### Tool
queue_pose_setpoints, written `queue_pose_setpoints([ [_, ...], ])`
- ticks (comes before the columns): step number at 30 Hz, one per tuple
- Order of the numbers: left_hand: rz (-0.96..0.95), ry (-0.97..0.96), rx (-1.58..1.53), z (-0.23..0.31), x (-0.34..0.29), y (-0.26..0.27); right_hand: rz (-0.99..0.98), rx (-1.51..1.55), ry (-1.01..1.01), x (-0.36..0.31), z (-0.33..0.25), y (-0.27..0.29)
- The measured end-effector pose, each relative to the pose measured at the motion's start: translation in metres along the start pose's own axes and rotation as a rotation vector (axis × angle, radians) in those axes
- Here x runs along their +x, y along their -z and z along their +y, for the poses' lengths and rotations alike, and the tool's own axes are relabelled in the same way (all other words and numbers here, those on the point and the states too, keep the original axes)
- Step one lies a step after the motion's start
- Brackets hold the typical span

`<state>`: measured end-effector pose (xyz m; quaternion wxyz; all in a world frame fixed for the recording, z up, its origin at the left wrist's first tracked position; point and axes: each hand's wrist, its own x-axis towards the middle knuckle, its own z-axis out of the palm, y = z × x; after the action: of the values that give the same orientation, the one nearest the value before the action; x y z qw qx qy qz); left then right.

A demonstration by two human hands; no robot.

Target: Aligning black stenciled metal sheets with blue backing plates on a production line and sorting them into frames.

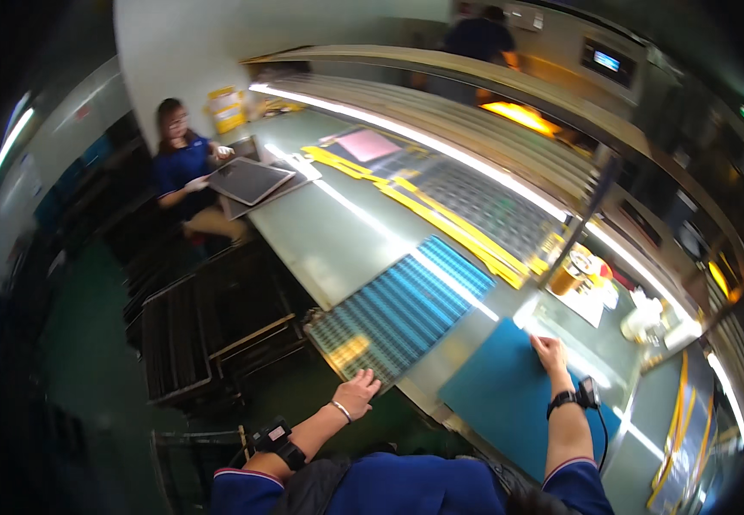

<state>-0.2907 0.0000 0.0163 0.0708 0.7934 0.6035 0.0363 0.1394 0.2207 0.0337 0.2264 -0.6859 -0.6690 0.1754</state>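
Observation:
A patterned blue panel, marked with rows of small repeated shapes, lies on the bench in front of me. My left hand is at its near edge, fingers stretched out and resting on the corner region. To the right, a plain blue sheet lies partly over the bench's near edge. My right hand is closed at the far edge of this sheet, fingers curled in a pinch; the fingertips are partly hidden. Both wrists carry strapped-on black devices.
Yellow-edged dark panels and a pink sheet lie farther along the bench. A lit shelf runs above. A co-worker holds a dark framed panel. Racks stand left; a tape roll sits right.

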Motion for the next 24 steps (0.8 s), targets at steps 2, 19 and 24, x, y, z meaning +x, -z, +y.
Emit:
queue_pose_setpoints([
  [2, -0.249, 0.021, -0.055, 0.002, 0.013, 0.027, 0.246, -0.176, 0.182, 0.008, 0.019, -0.034],
  [19, 0.245, -0.284, -0.161, -0.026, -0.015, -0.046, -0.553, 0.033, 0.788, -0.014, -0.160, -0.131],
  [24, 0.377, -0.146, -0.288, -0.026, -0.014, -0.040, -0.635, -0.111, 0.838, -0.018, -0.166, -0.120],
])
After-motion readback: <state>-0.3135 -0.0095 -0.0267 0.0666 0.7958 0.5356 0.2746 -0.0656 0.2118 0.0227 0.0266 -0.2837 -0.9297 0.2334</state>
